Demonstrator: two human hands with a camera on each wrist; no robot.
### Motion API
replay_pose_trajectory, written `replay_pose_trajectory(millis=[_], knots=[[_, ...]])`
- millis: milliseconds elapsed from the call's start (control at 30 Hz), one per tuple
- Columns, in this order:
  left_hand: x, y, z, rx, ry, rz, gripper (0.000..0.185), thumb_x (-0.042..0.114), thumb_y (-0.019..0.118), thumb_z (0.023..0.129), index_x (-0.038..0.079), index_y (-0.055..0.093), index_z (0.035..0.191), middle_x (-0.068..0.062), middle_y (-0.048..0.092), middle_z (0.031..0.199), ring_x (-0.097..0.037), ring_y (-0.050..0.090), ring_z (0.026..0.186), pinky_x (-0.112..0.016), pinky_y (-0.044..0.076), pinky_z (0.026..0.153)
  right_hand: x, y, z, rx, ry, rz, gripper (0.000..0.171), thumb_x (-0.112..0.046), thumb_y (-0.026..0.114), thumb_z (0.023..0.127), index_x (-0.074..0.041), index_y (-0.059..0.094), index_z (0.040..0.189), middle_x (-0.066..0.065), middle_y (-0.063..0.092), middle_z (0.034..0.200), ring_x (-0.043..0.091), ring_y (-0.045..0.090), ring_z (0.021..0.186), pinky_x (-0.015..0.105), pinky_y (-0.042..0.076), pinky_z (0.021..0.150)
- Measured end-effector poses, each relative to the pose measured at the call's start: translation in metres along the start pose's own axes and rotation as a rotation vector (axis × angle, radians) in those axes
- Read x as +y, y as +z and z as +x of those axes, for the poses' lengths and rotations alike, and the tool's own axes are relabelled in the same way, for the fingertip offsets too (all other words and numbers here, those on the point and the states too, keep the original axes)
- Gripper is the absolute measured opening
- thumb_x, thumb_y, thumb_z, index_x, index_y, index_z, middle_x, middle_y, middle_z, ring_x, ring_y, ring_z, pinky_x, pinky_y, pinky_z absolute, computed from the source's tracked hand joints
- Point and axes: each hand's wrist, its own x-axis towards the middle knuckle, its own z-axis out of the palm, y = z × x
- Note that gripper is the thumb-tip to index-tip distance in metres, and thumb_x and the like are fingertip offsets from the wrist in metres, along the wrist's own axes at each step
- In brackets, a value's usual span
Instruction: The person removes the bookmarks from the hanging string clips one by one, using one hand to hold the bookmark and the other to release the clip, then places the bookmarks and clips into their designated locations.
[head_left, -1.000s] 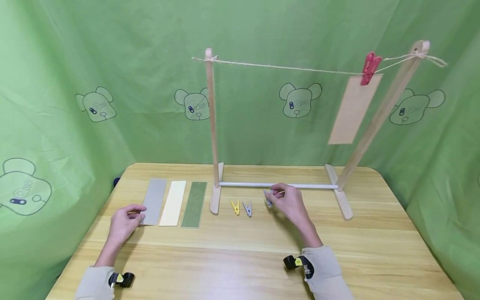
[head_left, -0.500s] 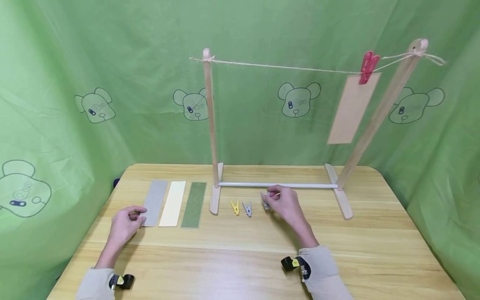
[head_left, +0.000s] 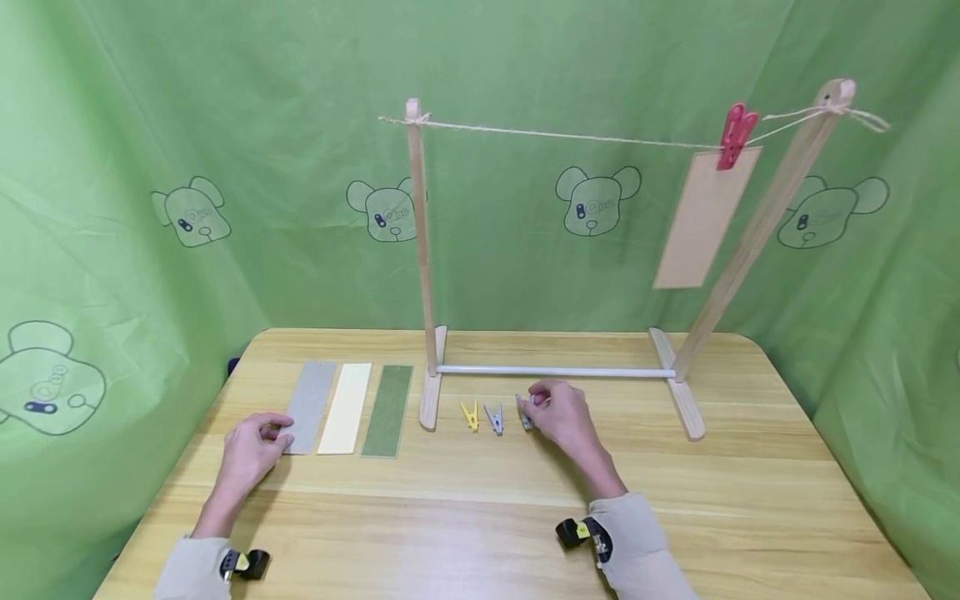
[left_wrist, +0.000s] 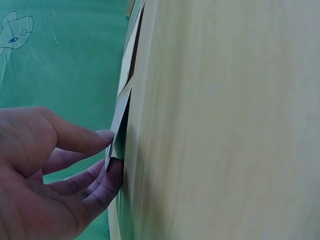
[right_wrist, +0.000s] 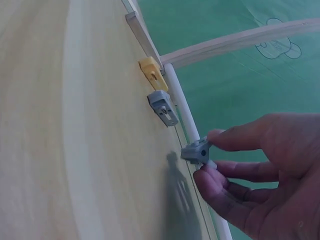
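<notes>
Leftward has drifted the right hand, pinching a grey peg; left hand pinches the grey strip.

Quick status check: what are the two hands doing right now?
Left hand pinching grey strip corner, lifting it. Right hand pinching grey clothespin off table. Nothing in the way.

A staged recording booth rather than a home: green cloth printed with cartoon bears curtains off a wooden table on the left, right and far sides, and a small wooden drying rack stands at its far edge.
</notes>
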Motion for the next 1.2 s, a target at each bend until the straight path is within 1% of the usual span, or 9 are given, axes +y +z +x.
replay_pose_trajectory(millis=[167,333,567,733,900,1033,1133,1200], knots=[[-0.001,0.001,0.0,0.008,0.02,0.012,0.027,-0.002,0.074,0.085,-0.007,0.072,0.111,-0.026,0.069,0.102,-0.04,0.067,0.091,-0.059,0.052,0.089,0.001,0.006,-0.001,0.0,-0.01,-0.068,0.032,-0.018,0.081,0.089,0.005,0.072,0.109,0.005,0.068,0.082,0.017,0.063,0.071,0.034,0.06,0.069],[0.0,0.001,-0.001,0.008,0.016,0.011,0.026,-0.003,0.074,0.085,-0.007,0.072,0.111,-0.026,0.069,0.1,-0.039,0.067,0.091,-0.058,0.053,0.087,0.002,0.011,-0.003,0.005,-0.011,-0.096,0.031,-0.018,0.081,0.089,0.006,0.072,0.108,0.004,0.067,0.08,0.017,0.063,0.073,0.037,0.061,0.073],[0.001,0.0,-0.003,-0.008,0.001,0.019,0.027,-0.002,0.074,0.085,-0.007,0.071,0.111,-0.025,0.069,0.1,-0.039,0.066,0.091,-0.057,0.054,0.085,0.0,0.017,-0.007,0.009,-0.003,-0.127,0.03,-0.017,0.08,0.09,0.006,0.072,0.108,0.003,0.061,0.074,0.017,0.055,0.065,0.035,0.058,0.069],[0.003,-0.002,0.0,-0.023,0.003,0.021,0.028,-0.001,0.075,0.085,-0.008,0.07,0.112,-0.024,0.069,0.097,-0.039,0.066,0.09,-0.058,0.053,0.084,0.0,0.017,-0.006,0.029,-0.021,-0.156,0.031,-0.018,0.081,0.089,0.005,0.072,0.107,0.004,0.062,0.077,0.018,0.056,0.068,0.037,0.058,0.07],[0.003,-0.003,0.002,-0.047,0.027,0.041,0.029,-0.003,0.076,0.083,-0.009,0.071,0.111,-0.029,0.067,0.105,-0.041,0.067,0.093,-0.059,0.054,0.087,0.0,0.015,-0.007,0.023,-0.014,-0.151,0.033,-0.019,0.081,0.089,0.006,0.072,0.109,0.005,0.063,0.079,0.018,0.057,0.069,0.036,0.058,0.069],[0.001,-0.003,0.0,-0.061,0.027,0.047,0.029,-0.003,0.075,0.084,-0.01,0.07,0.111,-0.03,0.062,0.107,-0.042,0.065,0.096,-0.059,0.052,0.089,0.0,0.015,-0.008,0.012,-0.02,-0.134,0.034,-0.018,0.081,0.089,0.006,0.071,0.11,0.004,0.061,0.076,0.017,0.054,0.065,0.031,0.053,0.061],[0.001,-0.005,0.0,-0.068,0.033,0.047,0.029,-0.002,0.075,0.085,-0.011,0.07,0.112,-0.03,0.062,0.108,-0.042,0.064,0.096,-0.06,0.051,0.089,-0.001,0.015,-0.01,0.014,-0.033,-0.129,0.037,-0.018,0.081,0.089,0.007,0.07,0.113,0.003,0.06,0.075,0.016,0.053,0.064,0.031,0.052,0.06],[0.001,-0.006,0.0,-0.077,0.036,0.046,0.03,-0.001,0.076,0.085,-0.011,0.069,0.113,-0.031,0.062,0.109,-0.042,0.064,0.096,-0.06,0.052,0.089,-0.001,0.015,-0.011,0.017,-0.041,-0.126,0.04,-0.018,0.081,0.089,0.008,0.069,0.116,0.002,0.06,0.075,0.015,0.053,0.063,0.032,0.053,0.061]])
